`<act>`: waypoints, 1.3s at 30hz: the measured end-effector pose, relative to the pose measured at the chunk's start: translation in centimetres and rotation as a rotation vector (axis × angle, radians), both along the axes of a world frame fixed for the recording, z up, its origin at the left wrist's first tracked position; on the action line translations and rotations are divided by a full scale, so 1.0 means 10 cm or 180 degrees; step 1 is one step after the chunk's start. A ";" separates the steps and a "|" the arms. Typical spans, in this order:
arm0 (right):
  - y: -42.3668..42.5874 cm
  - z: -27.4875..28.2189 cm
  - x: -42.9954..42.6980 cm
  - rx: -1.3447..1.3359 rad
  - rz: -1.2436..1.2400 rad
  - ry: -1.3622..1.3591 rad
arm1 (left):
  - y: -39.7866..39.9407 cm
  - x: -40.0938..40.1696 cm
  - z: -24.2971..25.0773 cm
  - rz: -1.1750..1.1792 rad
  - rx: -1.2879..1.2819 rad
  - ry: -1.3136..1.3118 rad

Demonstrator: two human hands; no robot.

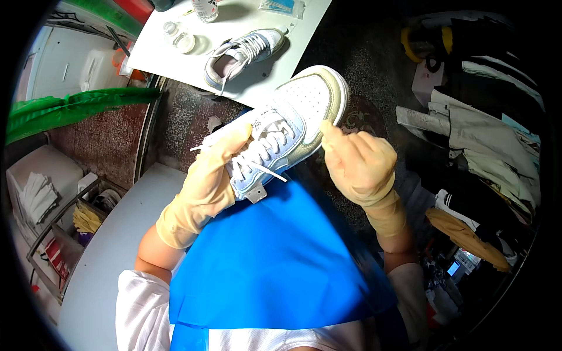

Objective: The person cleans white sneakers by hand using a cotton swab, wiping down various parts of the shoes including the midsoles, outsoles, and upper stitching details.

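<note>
My left hand (215, 171), in a pale latex-like glove, grips a white and light-blue sneaker (307, 96) by its heel end, with the toe pointing up and right. The sneaker has a beige toe trim and loosely hanging white laces. My right hand (358, 164), gloved the same way, is bent with thumb and fingertips together at the edge of the toe trim; whether something small is pinched there cannot be told. A matching sneaker (246, 55) rests on the white table beyond. Below the held sneaker spreads a blue apron (272, 263) over my lap.
On the white table (175, 70) stand a small clear dish (183, 42), a plastic bottle (205, 9) and a packet of swabs (283, 6). A grey surface (114, 245) lies at left, beside a metal rack holding yellow gloves (87, 218). Folded clothes (487, 131) are stacked at right.
</note>
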State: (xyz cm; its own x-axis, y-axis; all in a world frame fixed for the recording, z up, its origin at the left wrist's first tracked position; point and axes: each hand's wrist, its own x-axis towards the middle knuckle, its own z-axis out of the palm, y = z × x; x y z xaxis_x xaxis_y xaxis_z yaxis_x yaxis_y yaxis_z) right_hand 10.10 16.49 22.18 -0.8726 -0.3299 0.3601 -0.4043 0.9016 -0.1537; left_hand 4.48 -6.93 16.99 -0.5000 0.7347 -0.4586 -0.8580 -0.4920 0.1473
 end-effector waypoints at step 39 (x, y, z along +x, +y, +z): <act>0.02 0.19 0.00 -0.0340 -0.0161 -0.0424 | 0.12 0.11 0.25 0.0049 -0.0519 -0.0041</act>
